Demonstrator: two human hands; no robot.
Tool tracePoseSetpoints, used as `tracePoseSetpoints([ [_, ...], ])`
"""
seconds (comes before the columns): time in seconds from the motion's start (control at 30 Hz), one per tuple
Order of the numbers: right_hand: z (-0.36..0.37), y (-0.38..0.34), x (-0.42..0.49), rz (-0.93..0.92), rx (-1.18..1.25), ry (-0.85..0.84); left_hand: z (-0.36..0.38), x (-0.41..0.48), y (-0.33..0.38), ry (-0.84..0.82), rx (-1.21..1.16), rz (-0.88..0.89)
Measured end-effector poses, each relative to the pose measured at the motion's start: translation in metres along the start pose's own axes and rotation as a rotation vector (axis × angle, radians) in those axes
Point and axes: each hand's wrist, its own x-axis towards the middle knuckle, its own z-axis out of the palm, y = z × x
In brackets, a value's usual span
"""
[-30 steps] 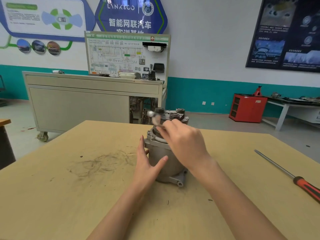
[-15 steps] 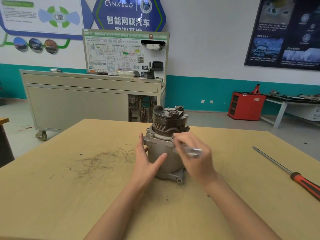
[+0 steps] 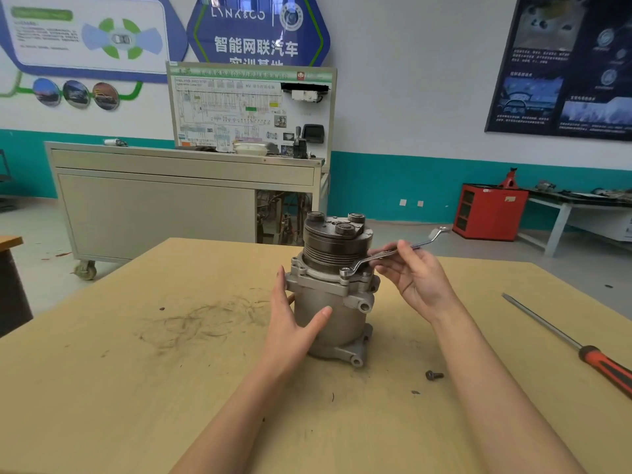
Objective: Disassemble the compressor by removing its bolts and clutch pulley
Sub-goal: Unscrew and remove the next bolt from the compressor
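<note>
The compressor [image 3: 331, 302] stands upright on the desk [image 3: 136, 388], straight ahead of me at 12 o'clock, with the clutch pulley [image 3: 333, 248] on top. My hands are apart, one on each side of it. My left hand [image 3: 290, 323] lies flat against the housing at its 9 o'clock side, fingers straight and pointing up, thumb laid across the front. My right hand [image 3: 417, 278], at the 3 o'clock side, pinches the wrench [image 3: 393, 253] by the middle of its shaft between thumb and fingertips. The wrench's ring end sits on a bolt head [image 3: 346, 271] on the flange just below the pulley, and its free end points off toward 2 o'clock. A loose bolt [image 3: 433, 375] lies on the desk at about 4 o'clock from the compressor. A screwdriver [image 3: 581, 350] with a red and black handle lies well apart at 3 o'clock.
</note>
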Motion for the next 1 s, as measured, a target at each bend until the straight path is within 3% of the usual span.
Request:
tracePoseSetpoints([
  [0.13,0.023,-0.005,-0.013,-0.316,-0.430,0.169,0.000,0.000,0.000,-0.007,-0.002,0.005],
  [0.27,0.048,-0.009,-0.022,-0.613,-0.763,0.099,-0.001,-0.001,0.003,-0.002,0.000,0.000],
  [0.57,0.048,0.001,-0.030,-0.888,-0.973,0.081,0.000,0.001,0.002,-0.002,0.002,-0.007],
  [0.63,0.051,-0.003,-0.029,-0.830,-0.951,0.037,0.000,0.001,0.002,-0.002,0.009,-0.012],
  [0.77,0.056,-0.021,-0.017,-0.524,-0.814,0.023,0.000,0.001,0.002,-0.006,0.003,-0.014],
  [1.0,0.053,-0.028,-0.001,-0.348,-0.738,0.083,0.000,0.001,0.000,-0.019,-0.018,-0.004],
])
